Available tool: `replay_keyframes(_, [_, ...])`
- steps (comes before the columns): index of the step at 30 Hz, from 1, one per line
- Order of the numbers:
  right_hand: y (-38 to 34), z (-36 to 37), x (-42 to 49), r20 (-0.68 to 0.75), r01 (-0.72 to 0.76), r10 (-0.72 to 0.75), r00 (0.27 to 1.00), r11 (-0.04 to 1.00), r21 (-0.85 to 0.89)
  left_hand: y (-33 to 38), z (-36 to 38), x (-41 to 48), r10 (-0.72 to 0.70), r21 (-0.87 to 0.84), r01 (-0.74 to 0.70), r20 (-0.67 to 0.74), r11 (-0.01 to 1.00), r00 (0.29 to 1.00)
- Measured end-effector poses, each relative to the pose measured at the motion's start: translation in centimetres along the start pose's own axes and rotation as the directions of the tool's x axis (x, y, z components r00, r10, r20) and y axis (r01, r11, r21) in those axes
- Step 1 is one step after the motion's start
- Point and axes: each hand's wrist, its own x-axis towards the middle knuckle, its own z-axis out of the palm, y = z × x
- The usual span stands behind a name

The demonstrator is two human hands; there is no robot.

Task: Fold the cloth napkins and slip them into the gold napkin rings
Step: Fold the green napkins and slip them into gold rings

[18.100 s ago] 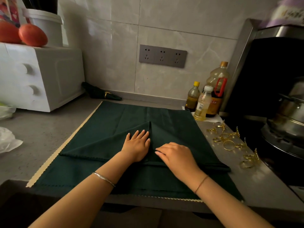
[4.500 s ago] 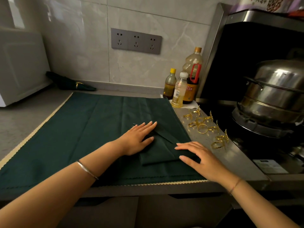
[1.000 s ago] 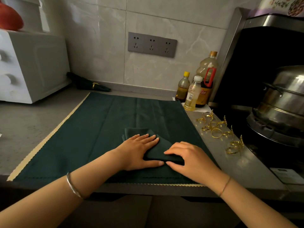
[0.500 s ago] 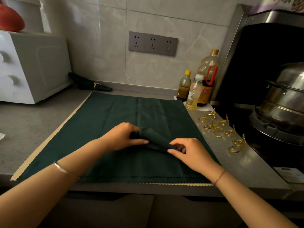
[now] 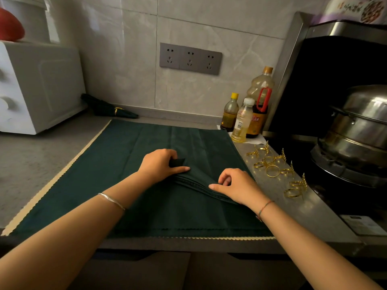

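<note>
On the dark green cloth [image 5: 117,164] that covers the grey counter [image 5: 31,162], I keep the folded napkin [image 5: 194,176] gathered between both hands. My left hand [image 5: 160,164] closes around its far end, thumb along the side, so the pleats stay together and make a narrow tip for a ring. My right hand [image 5: 236,187] rests on the near end with the fingers curled and the forefinger pressing down; it pins the layers more than it grips them, I think to stop them from opening. The gold napkin rings [image 5: 272,166] lie loose on the steel ledge [image 5: 293,208] just beside the cloth on my right, close enough that one hand can reach them while the other guards the fold. One finished napkin [image 5: 111,109], already with its ring, lies apart near the wall beside the white appliance [image 5: 41,84]. About containers: three bottles [image 5: 249,116] stand in the corner, with yellow or brownish liquid inside, and the steel steamer pot [image 5: 360,126] on the stove is covered, so I cannot tell what is in it.
</note>
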Motion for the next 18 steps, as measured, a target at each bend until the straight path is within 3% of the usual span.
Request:
replay_keyframes(2, [-0.2,0.1,-0.1,-0.007,-0.009,0.009,1.000,0.996,-0.087,0.1,0.0,-0.2,0.102,0.009,-0.102,-0.127,0.995,0.987])
replay_keyframes(4, [-0.5,0.1,0.1,-0.005,-0.017,0.016,1.000,0.990,-0.139,0.5,-0.1,-0.5,0.315,0.045,-0.313,-0.212,0.949,0.925])
replay_keyframes(6, [-1.0,0.0,0.3,0.017,-0.023,0.027,0.999,0.981,-0.194,1.0,-0.2,-1.0,0.508,0.043,-0.507,-0.144,0.861,0.849])
replay_keyframes(8, [-1.4,-0.1,0.4,0.054,-0.038,0.050,0.997,0.980,-0.197,1.5,0.3,-1.7,0.601,0.011,-0.601,-0.020,0.800,0.799])
replay_keyframes(11, [-0.9,0.0,0.4,0.072,-0.106,0.103,0.992,0.993,0.041,2.0,1.2,-2.5,0.603,-0.006,-0.604,0.061,0.797,0.795])
replay_keyframes(15, [-0.2,-1.9,-0.5,0.119,-0.215,0.181,0.976,0.884,0.415,2.9,1.6,-2.2,0.591,0.001,-0.592,-0.050,0.806,0.805])
replay_keyframes(18, [0.6,-2.8,-1.4,0.192,-0.288,0.218,0.957,0.806,0.518,4.0,2.1,-2.1,0.585,-0.006,-0.587,-0.078,0.810,0.807])
